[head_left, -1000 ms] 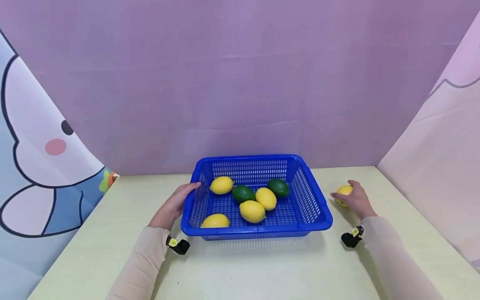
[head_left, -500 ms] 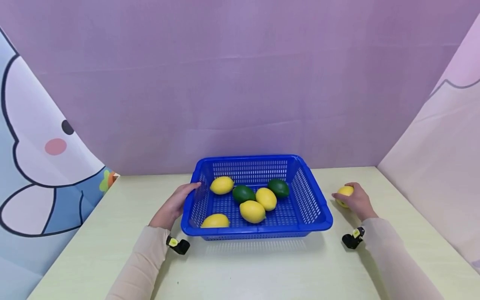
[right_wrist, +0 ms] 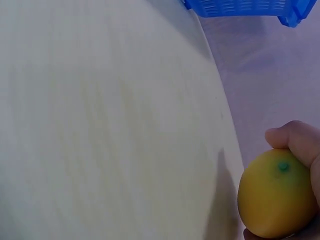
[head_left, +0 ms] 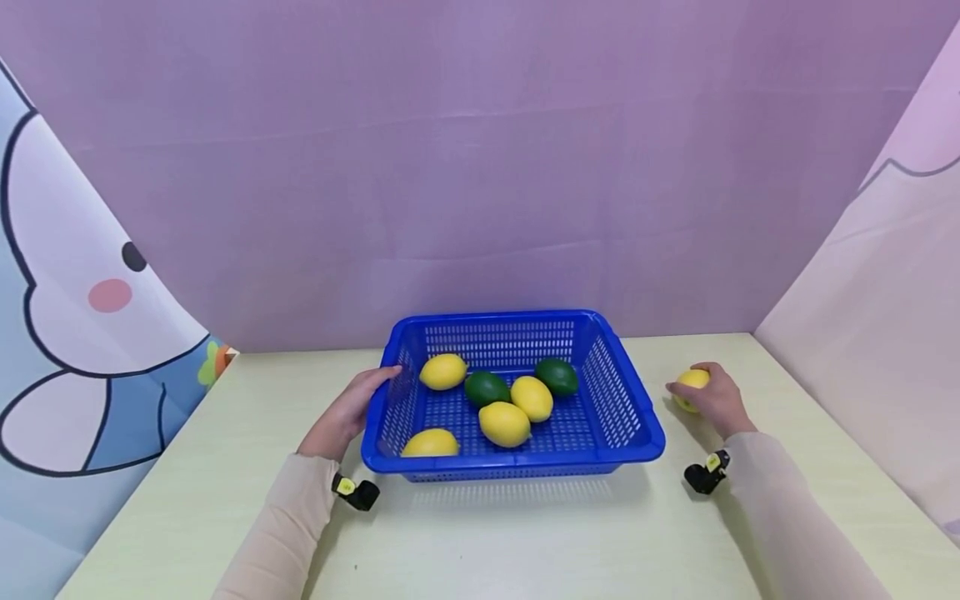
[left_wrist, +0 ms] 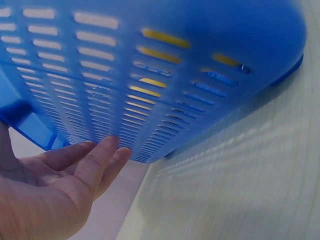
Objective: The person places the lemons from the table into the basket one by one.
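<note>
A blue slotted basket (head_left: 637, 417) stands mid-table and holds several yellow lemons (head_left: 505, 422) and two green limes (head_left: 487, 387). My left hand (head_left: 347, 413) rests with straight fingers against the basket's left wall (left_wrist: 150, 75); the fingertips (left_wrist: 107, 150) touch the plastic. On the table right of the basket, my right hand (head_left: 712, 398) grips a lone yellow lemon (head_left: 692, 382), fingers curled over it. The right wrist view shows that lemon (right_wrist: 275, 197) close up under my thumb (right_wrist: 295, 140), with the basket corner (right_wrist: 250, 7) far off.
The pale table (head_left: 525, 542) ends at a purple backdrop (head_left: 480, 167). A cartoon-printed curtain (head_left: 75, 333) hangs on the left and a pink one (head_left: 885, 317) on the right. Small black wrist cameras (head_left: 358, 492) sit under both wrists.
The right hand with its lemon has shifted very slightly right. The left hand and the basket are where they were.
</note>
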Tool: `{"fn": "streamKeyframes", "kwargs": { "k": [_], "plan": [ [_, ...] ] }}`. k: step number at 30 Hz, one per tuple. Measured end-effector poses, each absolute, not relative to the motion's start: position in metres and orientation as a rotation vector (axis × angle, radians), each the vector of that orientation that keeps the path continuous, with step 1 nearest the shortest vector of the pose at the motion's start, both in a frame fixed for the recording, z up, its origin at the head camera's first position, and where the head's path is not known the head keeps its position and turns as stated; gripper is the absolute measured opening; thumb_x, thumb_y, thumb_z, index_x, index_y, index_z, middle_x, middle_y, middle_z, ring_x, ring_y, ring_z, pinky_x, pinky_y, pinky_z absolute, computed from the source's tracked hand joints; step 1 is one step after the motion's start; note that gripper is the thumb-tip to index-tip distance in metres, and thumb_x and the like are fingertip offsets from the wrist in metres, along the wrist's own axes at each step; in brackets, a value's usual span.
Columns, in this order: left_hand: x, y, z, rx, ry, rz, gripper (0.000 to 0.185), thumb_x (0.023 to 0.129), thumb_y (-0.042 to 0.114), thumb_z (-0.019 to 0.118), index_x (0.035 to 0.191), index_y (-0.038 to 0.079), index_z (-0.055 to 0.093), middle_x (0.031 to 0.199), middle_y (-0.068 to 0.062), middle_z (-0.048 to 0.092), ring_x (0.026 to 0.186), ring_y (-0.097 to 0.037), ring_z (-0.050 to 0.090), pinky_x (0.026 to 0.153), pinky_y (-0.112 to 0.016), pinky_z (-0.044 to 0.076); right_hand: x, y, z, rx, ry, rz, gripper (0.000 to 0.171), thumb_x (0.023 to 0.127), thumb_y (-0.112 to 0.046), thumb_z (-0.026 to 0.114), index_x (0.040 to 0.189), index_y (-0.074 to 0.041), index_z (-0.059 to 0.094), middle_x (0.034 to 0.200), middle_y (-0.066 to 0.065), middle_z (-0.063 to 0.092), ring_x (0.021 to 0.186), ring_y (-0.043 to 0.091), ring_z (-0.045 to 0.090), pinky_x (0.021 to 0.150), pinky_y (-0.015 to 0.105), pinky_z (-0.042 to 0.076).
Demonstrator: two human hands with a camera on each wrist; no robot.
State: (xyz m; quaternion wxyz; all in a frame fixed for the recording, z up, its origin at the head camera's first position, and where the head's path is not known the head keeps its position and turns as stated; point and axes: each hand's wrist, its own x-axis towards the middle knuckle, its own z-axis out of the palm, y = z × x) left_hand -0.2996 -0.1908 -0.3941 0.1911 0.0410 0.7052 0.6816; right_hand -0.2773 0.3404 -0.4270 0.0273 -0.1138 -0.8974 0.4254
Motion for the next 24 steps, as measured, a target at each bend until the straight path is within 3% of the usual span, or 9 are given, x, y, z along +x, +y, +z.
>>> {"fn": "streamKeyframes", "kwargs": {
  "k": [10, 24],
  "plan": [
    [-0.3, -0.192, -0.394, 0.132, 1.954, 1.94, 0.064, 0.098, 0.04, 0.045, 0.143, -0.003, 0.029, 0.119, -0.019, 0.061, 0.094, -0.024, 0.067, 0.079, -0.036, 0.055, -0.277, 0.34, -0.413, -0.247, -2.729, 1.367, 0.081, 0.088, -0.043, 0.062, 0.139, 0.008, 0.025, 0.128, 0.03, 0.038, 0.105, 0.038, 0.045, 0.079, 0.035, 0.044],
    [-0.299, -0.192, -0.394, 0.127, 1.957, 1.935, 0.063, 0.098, 0.04, 0.044, 0.144, -0.002, 0.029, 0.123, -0.022, 0.058, 0.095, -0.025, 0.066, 0.08, -0.037, 0.055, -0.27, 0.333, -0.378, -0.118, -2.684, 1.393, 0.075, 0.091, -0.041, 0.059, 0.138, 0.008, 0.028, 0.13, 0.029, 0.037, 0.107, 0.037, 0.042, 0.079, 0.032, 0.041]
  ]
}}
